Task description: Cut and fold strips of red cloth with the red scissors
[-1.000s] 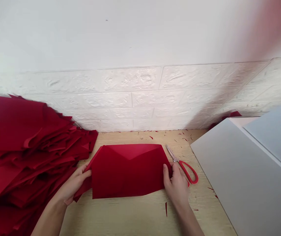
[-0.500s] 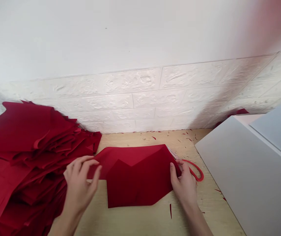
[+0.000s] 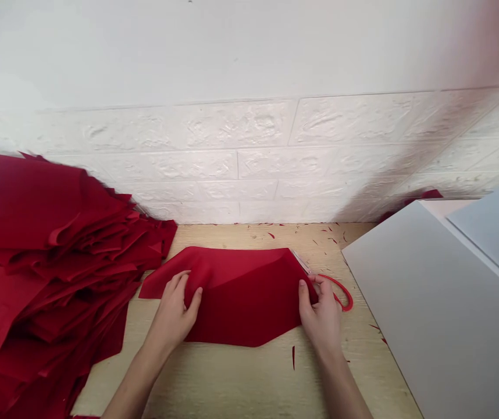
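A folded red sheet (image 3: 249, 308), dark on one face and lighter on the other, lies on the wooden table; whether it is cloth or paper I cannot tell. My left hand (image 3: 177, 308) is closed on the left end of its dark layer, which curls up between thumb and fingers. The right edge of the same sheet is pinched in my right hand (image 3: 321, 308). Scissors with a red handle (image 3: 346, 297) lie under or beside my right hand, their blades partly hidden by the sheet.
On the left rises a large heap of red sheets (image 3: 70, 250). A white box (image 3: 389, 262) stands at the right. Thin red offcuts (image 3: 293, 358) are scattered over the tabletop (image 3: 232, 384). Behind is a white brick-patterned wall (image 3: 275, 163).
My left hand, open beside the sheet before, has moved right and closed on the dark layer's left end, curling it. My right hand keeps its hold. The view has shifted slightly.
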The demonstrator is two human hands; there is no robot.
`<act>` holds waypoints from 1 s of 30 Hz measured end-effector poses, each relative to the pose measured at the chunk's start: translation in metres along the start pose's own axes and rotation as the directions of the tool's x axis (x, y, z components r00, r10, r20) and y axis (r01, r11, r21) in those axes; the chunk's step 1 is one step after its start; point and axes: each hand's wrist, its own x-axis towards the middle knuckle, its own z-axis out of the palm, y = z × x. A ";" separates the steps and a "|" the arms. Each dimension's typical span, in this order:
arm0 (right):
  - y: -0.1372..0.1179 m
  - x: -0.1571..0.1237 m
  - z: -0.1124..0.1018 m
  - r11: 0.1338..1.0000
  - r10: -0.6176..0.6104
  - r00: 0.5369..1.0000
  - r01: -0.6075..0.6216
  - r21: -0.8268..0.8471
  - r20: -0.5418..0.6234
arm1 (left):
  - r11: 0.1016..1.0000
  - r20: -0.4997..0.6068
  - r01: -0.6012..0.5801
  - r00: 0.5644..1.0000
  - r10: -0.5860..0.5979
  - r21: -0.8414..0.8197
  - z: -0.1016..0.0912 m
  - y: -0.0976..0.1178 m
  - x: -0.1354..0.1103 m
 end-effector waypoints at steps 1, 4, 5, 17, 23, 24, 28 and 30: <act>0.000 0.000 0.000 1.000 -0.003 1.000 0.003 -0.012 -0.002 | 0.988 0.004 0.083 0.997 -0.083 -0.129 -0.004 0.003 0.003; 0.000 0.001 0.000 0.999 -0.021 1.000 0.021 -0.025 -0.008 | 0.787 0.080 0.322 0.940 -0.331 -0.526 -0.016 0.012 0.008; 0.000 0.001 0.000 0.999 -0.026 1.000 0.026 -0.022 -0.010 | 0.694 0.111 0.371 0.914 -0.390 -0.617 -0.020 0.014 0.010; 0.021 0.005 0.003 0.989 -0.050 0.994 0.062 0.133 -0.093 | 0.695 0.052 0.295 0.936 -0.348 -0.655 -0.035 -0.020 0.024; 0.024 0.007 0.003 0.991 -0.029 0.992 0.044 0.123 -0.122 | 0.968 -0.400 -0.010 0.912 -0.094 -0.250 -0.030 -0.025 0.019; 0.022 0.007 0.003 0.992 -0.027 0.991 0.043 0.115 -0.133 | 0.993 -0.423 -0.035 0.906 -0.015 -0.112 -0.031 -0.022 0.017; 0.021 0.009 -0.003 0.993 -0.034 0.982 0.055 0.109 -0.188 | 0.973 -0.319 -0.026 0.942 0.100 0.230 -0.029 -0.023 0.010; 0.021 0.011 -0.006 0.993 -0.024 0.977 0.048 0.111 -0.212 | 0.946 -0.230 0.004 0.970 0.075 0.324 -0.025 -0.031 0.010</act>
